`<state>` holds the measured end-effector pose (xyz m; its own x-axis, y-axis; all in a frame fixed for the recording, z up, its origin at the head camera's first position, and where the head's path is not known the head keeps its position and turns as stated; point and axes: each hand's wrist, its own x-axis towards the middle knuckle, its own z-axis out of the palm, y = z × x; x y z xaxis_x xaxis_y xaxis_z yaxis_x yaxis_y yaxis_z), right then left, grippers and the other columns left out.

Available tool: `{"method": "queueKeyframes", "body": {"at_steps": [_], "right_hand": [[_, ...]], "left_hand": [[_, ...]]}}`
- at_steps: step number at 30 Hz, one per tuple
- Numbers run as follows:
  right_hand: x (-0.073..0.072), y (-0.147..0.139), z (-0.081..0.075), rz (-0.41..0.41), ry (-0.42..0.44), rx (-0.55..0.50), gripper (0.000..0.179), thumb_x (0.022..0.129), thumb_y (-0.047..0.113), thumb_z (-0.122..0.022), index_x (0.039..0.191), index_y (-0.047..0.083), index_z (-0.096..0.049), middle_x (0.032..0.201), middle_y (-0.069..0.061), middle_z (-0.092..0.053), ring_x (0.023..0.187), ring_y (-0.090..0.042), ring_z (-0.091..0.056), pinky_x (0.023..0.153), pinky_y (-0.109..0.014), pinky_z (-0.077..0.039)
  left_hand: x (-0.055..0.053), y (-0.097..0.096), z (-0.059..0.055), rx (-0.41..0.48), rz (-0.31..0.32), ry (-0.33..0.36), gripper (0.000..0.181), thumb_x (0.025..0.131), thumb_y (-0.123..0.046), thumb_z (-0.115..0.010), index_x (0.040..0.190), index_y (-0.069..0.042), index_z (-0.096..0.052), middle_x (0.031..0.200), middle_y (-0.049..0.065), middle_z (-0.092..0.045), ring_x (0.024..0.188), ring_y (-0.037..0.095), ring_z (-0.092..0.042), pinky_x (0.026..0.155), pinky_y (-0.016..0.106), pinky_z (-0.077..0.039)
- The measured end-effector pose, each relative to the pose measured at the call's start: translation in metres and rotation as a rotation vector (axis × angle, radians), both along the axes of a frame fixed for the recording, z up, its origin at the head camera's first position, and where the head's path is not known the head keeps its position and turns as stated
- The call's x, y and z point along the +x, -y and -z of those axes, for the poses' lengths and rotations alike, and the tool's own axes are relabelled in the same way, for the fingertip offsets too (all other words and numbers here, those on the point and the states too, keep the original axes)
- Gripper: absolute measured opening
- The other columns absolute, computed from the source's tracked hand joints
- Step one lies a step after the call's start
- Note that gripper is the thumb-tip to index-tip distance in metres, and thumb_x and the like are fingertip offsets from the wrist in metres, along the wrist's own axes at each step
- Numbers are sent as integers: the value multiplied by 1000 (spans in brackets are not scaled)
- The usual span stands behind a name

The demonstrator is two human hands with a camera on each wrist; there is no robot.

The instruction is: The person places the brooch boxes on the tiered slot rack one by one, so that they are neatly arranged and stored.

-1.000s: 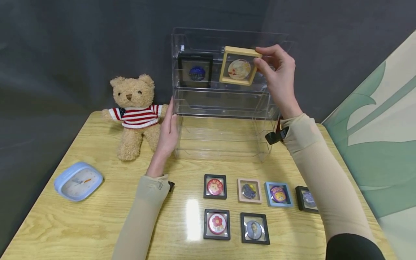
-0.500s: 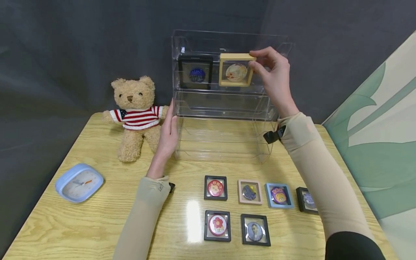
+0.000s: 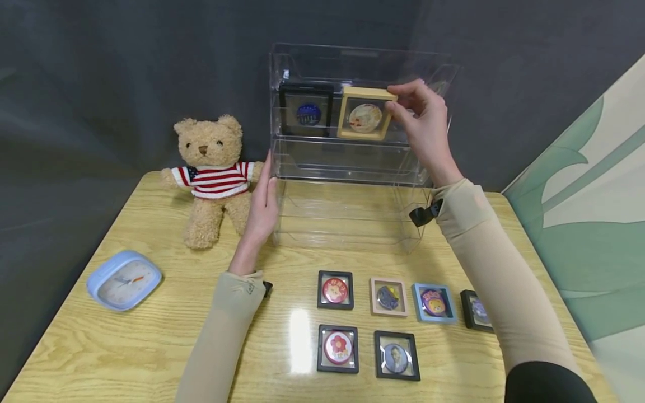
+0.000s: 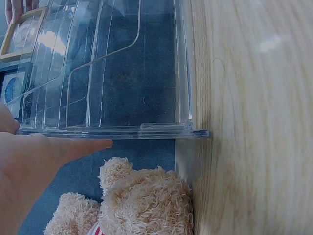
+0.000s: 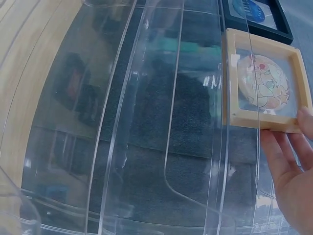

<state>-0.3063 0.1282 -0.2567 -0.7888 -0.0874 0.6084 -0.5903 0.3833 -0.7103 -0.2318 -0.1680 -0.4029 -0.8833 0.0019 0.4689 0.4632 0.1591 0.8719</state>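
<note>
My right hand (image 3: 425,122) pinches the right side of a yellow square display frame (image 3: 342,115) with a round badge inside, thumb in front. The frame stands upright at the top tier of a clear acrylic display rack (image 3: 347,174). To its left on that tier is a black display frame (image 3: 330,112) with a blue badge; in the right wrist view the yellow frame (image 5: 234,78) sits close beside it. My left hand (image 3: 262,207) rests on the rack's left side with fingers straight, and the left wrist view shows the forefinger along the clear side panel (image 4: 161,131).
On the wooden table (image 3: 211,330) lie several framed badges, among them a pink frame (image 3: 374,296) and a blue frame (image 3: 417,302). A teddy bear (image 3: 214,182) leans left of the rack. A blue clock (image 3: 124,280) lies at the left. A dark curtain (image 3: 126,67) hangs behind.
My right hand has moved the yellow display frame slightly left and down, closer to the black one. The left hand stays at the rack's side.
</note>
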Motion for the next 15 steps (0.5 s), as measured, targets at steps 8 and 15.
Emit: {"method": "queueKeyframes", "body": {"at_steps": [8,15], "right_hand": [[2,1,1,3,0,0,26,103,10,-73,128,6,-76,101,6,-68,90,-15,-65,85,-26,-54],[5,0,0,16,-11,20,29,103,10,-73,131,7,-75,100,5,-67,92,-14,-65,86,-27,-54]], "left_hand": [[0,1,3,14,18,-34,56,118,-11,-25,173,-9,-14,178,8,-16,161,21,-19,129,30,-17],[0,0,2,15,18,-38,56,118,-8,-25,172,-5,-14,177,10,-16,162,23,-18,130,31,-16]]}}
